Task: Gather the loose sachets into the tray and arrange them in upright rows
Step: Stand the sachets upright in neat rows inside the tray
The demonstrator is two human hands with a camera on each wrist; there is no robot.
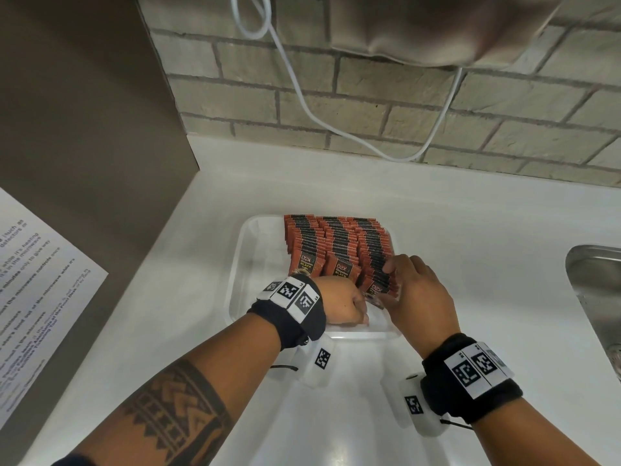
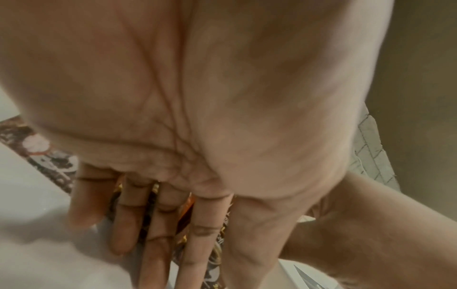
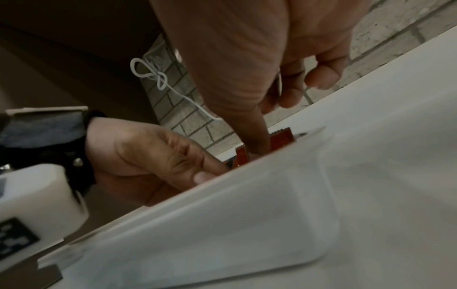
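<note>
A printed notice (image 1: 40,280) is lying at the far left of the head view, beside a white desk (image 1: 470,264) where a person is packing sachets (image 1: 336,243) into a clear plastic tray (image 1: 242,264) at the centre of the frame. Three rows of red-and-black sachets are standing on edge in the right part of the tray, leaning slightly, their printed faces turned toward the bottom of the frame and each row running away toward the brick wall (image 1: 403,105) at the top; each packet's long axis is running roughly upward out of the tray.

The left hand (image 1: 339,304) is reaching into the tray's near end, its fingers (image 2: 153,244) lying nearly straight against the front packets of the rows, bracing them rather than gripping. Just to its right, the right hand (image 1: 420,297) is working the rightmost row, its fingers (image 1: 391,267) curled over the packets' top edges and its thumb pressed on the front sachet, apparently pinching a bundle into line.

No loose sachets are showing on the desk, so the gathering looks finished and the squaring-up seems to be in hand. The next move likely calls for pressing the rows together and standing them straighter without toppling them. A steel sink (image 1: 598,297) is showing at the right edge.
</note>
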